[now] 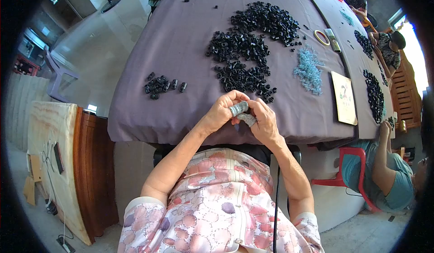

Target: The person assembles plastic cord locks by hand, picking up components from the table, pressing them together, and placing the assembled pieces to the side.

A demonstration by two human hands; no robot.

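Note:
My left hand (221,112) and my right hand (266,122) meet over the near edge of the cloth-covered table, fingertips pinched together. Whatever they pinch is too small or hidden to make out. Grey knitted-looking wraps cover a finger of each hand. Just beyond my fingers lies a big heap of small black parts (244,74), in several joined mounds. A smaller group of black cylinder-shaped pieces (158,85) rests to the left. Right of the heap is a pile of tiny clear-blue pieces (308,69).
A cream booklet (343,98), a roll of tape (322,37) and a tube-like bottle (332,40) lie on the purple-grey cloth (172,31). Other people sit along the right side, one on a red chair (352,162), near more black heaps (374,94). A wooden cabinet (92,162) stands at left.

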